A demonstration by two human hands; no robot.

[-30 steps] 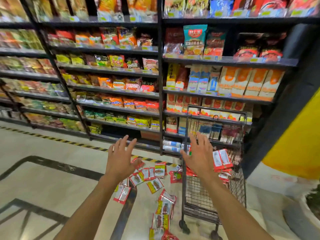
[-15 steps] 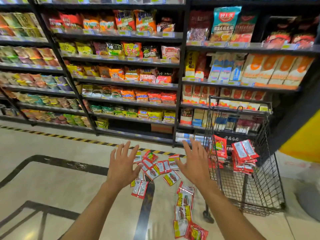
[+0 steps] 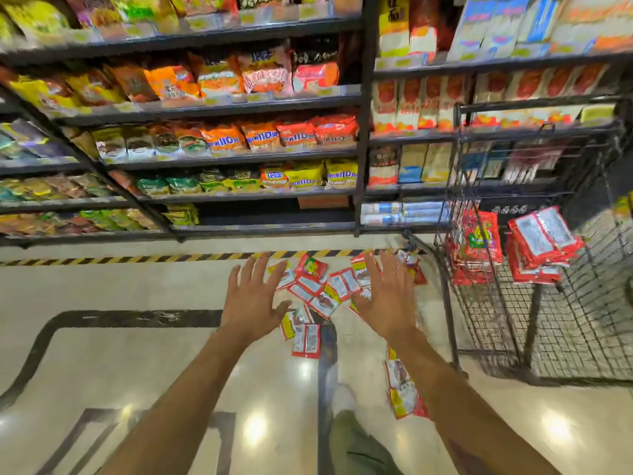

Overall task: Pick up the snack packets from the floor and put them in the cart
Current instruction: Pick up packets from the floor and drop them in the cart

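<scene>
Head view, looking down: the snack packets [image 3: 313, 286] lie scattered on the floor [image 3: 137, 354]. They are small red and yellow sachets in a loose heap, some overlapping, just in front of the striped black-and-yellow tape [image 3: 137, 259]. A few more packets [image 3: 400, 389] lie apart from the heap, nearer to the person, partly hidden under the right forearm.

Both hands are stretched out over the heap. The left hand [image 3: 251, 299] has its fingers straight and spread wide and holds nothing; it is at the left edge of the packets. The right hand [image 3: 387, 299] is spread in the same way and is also empty – it covers the right side of the heap. Whether the fingertips touch any packet, I cannot tell.

To the right stands the cart [image 3: 582, 330], a black wire basket, just beside the heap. Inside it there are already red packets in two stacks [image 3: 541, 245], leaning against the wire.

Behind everything run the dark shelves [image 3: 212, 156], full of orange, yellow and green bags. A dark inlaid line [image 3: 137, 318] crosses the pale, shiny floor, and an olive trouser leg [image 3: 356, 447] shows at the bottom, between the arms.
</scene>
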